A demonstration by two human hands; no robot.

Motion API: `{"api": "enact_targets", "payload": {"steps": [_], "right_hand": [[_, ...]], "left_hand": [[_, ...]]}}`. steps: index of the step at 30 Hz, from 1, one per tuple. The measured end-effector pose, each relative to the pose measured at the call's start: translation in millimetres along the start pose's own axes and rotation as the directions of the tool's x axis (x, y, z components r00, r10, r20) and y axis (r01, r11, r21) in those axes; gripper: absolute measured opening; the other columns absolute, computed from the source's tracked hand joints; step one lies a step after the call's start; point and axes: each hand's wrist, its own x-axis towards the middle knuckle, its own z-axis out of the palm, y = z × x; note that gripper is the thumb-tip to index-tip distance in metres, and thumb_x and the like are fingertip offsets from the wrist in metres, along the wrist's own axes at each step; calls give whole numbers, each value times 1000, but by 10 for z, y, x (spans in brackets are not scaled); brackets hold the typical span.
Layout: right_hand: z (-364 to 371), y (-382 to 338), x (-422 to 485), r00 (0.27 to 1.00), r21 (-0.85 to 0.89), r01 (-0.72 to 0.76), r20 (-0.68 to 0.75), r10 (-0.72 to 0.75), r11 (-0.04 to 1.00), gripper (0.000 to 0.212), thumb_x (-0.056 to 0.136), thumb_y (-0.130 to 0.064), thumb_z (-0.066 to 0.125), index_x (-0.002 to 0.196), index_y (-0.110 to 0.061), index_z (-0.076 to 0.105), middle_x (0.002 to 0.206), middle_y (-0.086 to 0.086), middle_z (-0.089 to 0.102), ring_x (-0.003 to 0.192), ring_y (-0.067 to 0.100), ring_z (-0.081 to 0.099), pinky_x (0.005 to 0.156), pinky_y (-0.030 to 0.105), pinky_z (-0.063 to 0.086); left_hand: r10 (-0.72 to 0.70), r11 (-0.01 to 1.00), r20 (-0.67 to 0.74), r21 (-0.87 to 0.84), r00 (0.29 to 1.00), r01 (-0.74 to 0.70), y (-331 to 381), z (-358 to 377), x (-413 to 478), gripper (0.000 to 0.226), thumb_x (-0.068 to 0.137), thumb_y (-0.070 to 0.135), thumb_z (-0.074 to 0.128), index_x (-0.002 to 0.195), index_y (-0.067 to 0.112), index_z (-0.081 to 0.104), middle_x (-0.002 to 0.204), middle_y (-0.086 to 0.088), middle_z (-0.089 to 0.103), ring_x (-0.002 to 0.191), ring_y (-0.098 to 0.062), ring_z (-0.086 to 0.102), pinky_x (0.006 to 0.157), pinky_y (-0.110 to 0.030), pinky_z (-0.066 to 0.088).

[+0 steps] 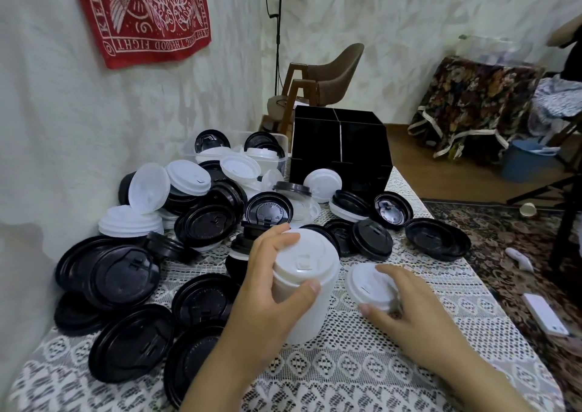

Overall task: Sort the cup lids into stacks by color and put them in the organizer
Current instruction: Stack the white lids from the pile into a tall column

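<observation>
White stack [315,248] in left hand [271,289], one lid [367,281]

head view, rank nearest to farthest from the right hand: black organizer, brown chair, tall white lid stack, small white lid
1. small white lid, gripped by the right hand itself.
2. tall white lid stack, just to the left, held in the left hand.
3. black organizer, at the table's far end.
4. brown chair, beyond the table.

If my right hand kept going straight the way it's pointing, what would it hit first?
The right hand grips a white lid; carried on up-left, it would probably meet the tall white stack in the left hand. Depth is unclear.
</observation>
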Motion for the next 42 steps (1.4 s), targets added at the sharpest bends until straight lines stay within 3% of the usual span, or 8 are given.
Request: {"api": "enact_targets", "payload": {"steps": [10,13,16,22,26,34,39,42], "right_hand": [[-26,-141,-17,982,190,-76,-157,107,979,63,76,-42,77,128,-28,46,121,-13,41,112,13,47,89,31,50],[-186,-265,-19,951,356,44,-300,70,933,45,77,-31,77,112,-39,50,119,-15,45,111,10,49,92,33,47],[-369,-573,-30,932,527,246,-360,-49,814,41,70,-44,71,108,-48,56,121,-18,52,114,4,53,94,28,45],[-301,-1062,26,943,640,331,-216,-251,693,49,66,-41,69,115,-41,62,134,-17,49,130,2,43,106,25,38],[-224,-1162,59,956,668,271,-104,-274,693,50,68,-23,69,117,-32,63,134,-16,45,121,-10,43,94,7,37],[-142,-1185,42,961,712,243,-82,-265,659,50,66,-13,60,114,-27,64,131,-17,45,116,-9,47,88,7,40],[-109,-1195,13,974,780,185,-62,-219,598,49,64,-15,59,110,-29,68,133,-20,44,116,-10,47,86,6,40],[-84,-1184,-11,981,808,158,-62,-185,567,49,66,-40,64,115,-36,67,135,-24,43,122,-7,45,91,10,42]], "left_hand": [[-20,999,3,47,1000,20,14,-1,-12,53,63,58,67,112,56,48,133,40,34,119,14,42,87,-4,40],[-31,997,-9,69,999,32,5,2,-13,53,64,56,71,111,59,47,133,36,38,121,8,44,91,-8,42],[-56,998,-18,41,998,57,9,9,-16,62,60,59,72,116,61,44,130,24,49,118,1,51,92,-17,46],[-73,997,0,-14,997,73,27,13,-15,94,57,52,82,139,42,37,123,19,60,114,-4,59,91,-29,52],[-94,996,-11,0,996,94,11,1,-21,98,54,49,82,139,44,34,125,21,59,114,2,58,87,-18,51],[-135,991,-54,11,989,136,29,0,-38,95,71,15,84,138,50,28,122,24,54,103,13,57,75,-7,47],[-125,992,3,-9,992,125,28,-38,-41,92,61,40,83,138,51,34,124,28,56,115,3,56,89,-19,51],[-107,993,43,-45,993,109,55,-49,-52,83,67,50,73,141,42,35,128,22,56,119,-2,55,93,-24,50]]}}
